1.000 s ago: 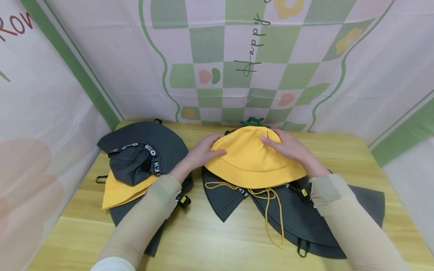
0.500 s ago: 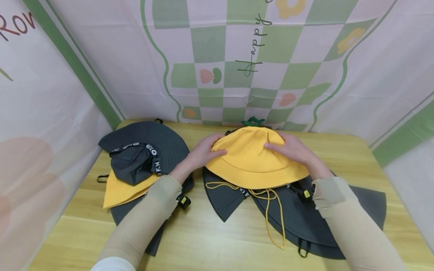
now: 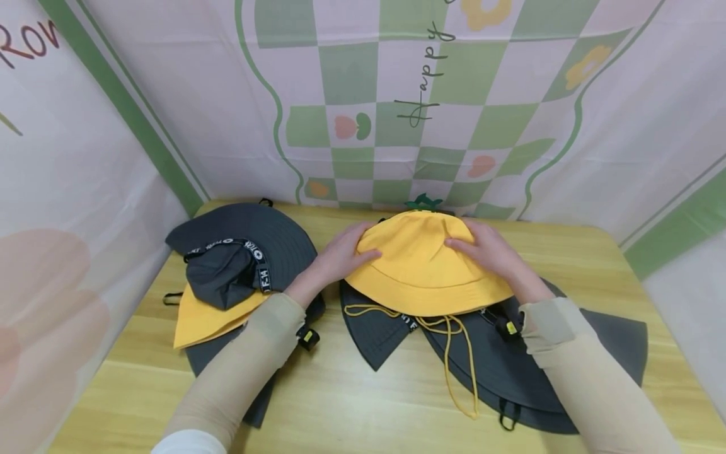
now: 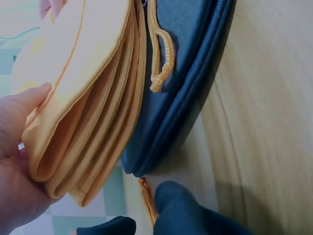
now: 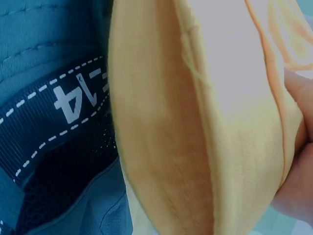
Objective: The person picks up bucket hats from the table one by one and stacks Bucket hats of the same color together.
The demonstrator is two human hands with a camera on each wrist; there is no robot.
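In the head view a yellow bucket hat (image 3: pixel 420 268) with a green leafy top piece (image 3: pixel 424 202) sits at the middle back of the table. My left hand (image 3: pixel 343 253) grips its left side, thumb on the front of the crown. On the right side my right hand (image 3: pixel 492 253) holds the crown, thumb bent over the fabric. Several yellow brim layers (image 4: pixel 105 122) lie nested together in the left wrist view, beside my left fingers. Yellow cord (image 3: pixel 462 366) hangs from under the brim. Beneath lie dark grey hats (image 3: pixel 510 378), partly hidden by the yellow one.
Left of my hands, another pile has a dark hat (image 3: pixel 218 277) upside down over a yellow hat (image 3: pixel 210 321), with more dark fabric below. A black buckle (image 3: pixel 308 338) sticks out beside it. Printed cloth (image 3: pixel 397 126) hangs behind the wooden table (image 3: pixel 340 403).
My right thumb has slid slightly to the right across the yellow crown. The left hand and both hat piles stay nearly still.
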